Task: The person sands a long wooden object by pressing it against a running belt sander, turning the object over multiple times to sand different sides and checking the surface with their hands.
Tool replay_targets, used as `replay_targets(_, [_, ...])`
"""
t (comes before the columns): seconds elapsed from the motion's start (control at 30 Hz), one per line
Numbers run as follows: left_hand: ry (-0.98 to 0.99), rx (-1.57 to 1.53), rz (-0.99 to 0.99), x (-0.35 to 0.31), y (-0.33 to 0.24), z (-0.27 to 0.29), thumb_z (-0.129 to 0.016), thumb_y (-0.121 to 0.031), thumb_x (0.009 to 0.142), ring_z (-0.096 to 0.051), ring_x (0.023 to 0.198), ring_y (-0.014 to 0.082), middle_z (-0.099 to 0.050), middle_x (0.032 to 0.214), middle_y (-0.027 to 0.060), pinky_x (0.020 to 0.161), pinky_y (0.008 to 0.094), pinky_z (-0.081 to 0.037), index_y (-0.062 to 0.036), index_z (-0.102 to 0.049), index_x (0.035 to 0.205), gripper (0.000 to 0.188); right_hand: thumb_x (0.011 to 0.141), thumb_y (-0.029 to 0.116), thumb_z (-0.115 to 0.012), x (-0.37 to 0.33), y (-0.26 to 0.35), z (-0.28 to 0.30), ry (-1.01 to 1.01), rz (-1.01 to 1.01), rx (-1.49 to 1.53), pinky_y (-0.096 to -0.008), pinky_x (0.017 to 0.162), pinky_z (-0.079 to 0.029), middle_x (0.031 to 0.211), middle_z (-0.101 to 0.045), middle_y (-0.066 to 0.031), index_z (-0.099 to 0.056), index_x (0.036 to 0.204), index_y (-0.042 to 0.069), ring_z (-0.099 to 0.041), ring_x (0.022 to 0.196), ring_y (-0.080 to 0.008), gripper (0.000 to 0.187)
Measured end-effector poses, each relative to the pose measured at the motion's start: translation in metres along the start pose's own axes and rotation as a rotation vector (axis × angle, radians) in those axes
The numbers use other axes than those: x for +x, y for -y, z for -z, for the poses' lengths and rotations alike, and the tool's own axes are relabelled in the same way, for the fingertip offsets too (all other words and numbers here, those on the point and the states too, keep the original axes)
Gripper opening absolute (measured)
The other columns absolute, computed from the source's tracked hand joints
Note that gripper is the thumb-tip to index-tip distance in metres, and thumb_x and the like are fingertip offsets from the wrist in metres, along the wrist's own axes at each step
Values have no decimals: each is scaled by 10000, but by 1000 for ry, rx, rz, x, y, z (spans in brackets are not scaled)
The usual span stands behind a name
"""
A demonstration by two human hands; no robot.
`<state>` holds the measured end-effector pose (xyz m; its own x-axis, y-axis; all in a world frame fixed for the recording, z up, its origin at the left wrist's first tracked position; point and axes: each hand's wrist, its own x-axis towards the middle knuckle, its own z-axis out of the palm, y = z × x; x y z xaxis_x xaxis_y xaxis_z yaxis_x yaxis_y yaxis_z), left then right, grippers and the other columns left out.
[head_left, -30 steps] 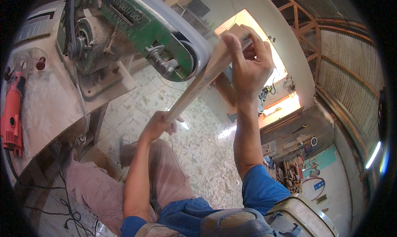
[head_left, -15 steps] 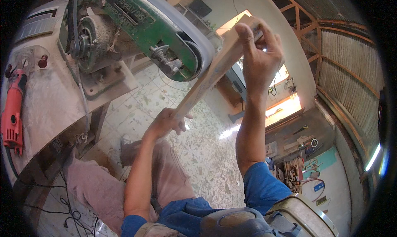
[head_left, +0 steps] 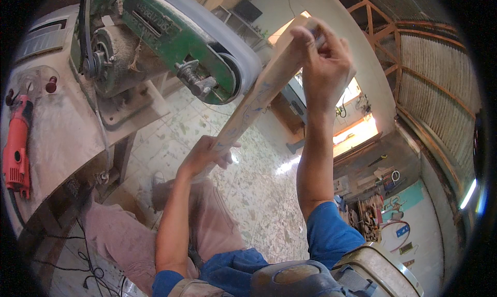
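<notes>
A long flat wooden piece [head_left: 252, 106] with blue markings slants up to the right across the middle. My left hand [head_left: 203, 156] is closed around its lower end, fingers wrapped beneath it. At the upper end my right hand [head_left: 326, 59] grips it with the thumb on the near face. The wood's edge meets, or comes very close to, the rounded nose of the grey belt [head_left: 248, 69] on a green belt sander [head_left: 171, 46]. Whether they touch I cannot tell for sure. The right fingertips are slightly blurred.
On the dusty bench [head_left: 62, 126] at left lies a red power tool [head_left: 18, 147]. A belt-driven motor [head_left: 111, 59] sits below the sander. Black cords [head_left: 90, 266] trail at lower left. Scrap wood [head_left: 368, 216] is stacked at right, and the tiled floor [head_left: 264, 193] is speckled.
The wood has tilted so more of its marked face shows. Both hands keep their hold on it. The sander and bench sit slightly further left and up in the picture.
</notes>
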<state>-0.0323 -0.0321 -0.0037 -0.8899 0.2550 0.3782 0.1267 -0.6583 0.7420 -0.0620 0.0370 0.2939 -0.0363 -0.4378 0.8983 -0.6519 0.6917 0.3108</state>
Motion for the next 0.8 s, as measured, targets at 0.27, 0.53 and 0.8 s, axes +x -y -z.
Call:
replay_targets(0.27, [25,26,10,2,16,9,-597,-126,486,-600,616,183,-646,702,96,621,319,-520,47,-734,1144,695,773,485,-849,-8,18,5,-24,-8,-43,-323,544,-452,715,-573,-45,-798,1030,127,-559,591,-155,443])
replay_targets(0.53, [12,16,70,-3,35,21,-612,-121,461,-599,612,173,-646,678,88,591,310,-492,43,-756,1094,669,755,438,-875,-35,16,5,-2,-27,-68,-299,496,-433,704,-566,-43,-794,1032,133,-533,540,-140,420])
replay_targets(0.8, [38,28,41,-5,28,21,-607,-87,480,-561,580,155,-628,657,73,572,301,-465,64,-748,1075,630,768,403,-877,-34,8,8,-3,15,-14,-299,512,-456,719,-599,-41,-797,1027,112,-570,569,-135,398])
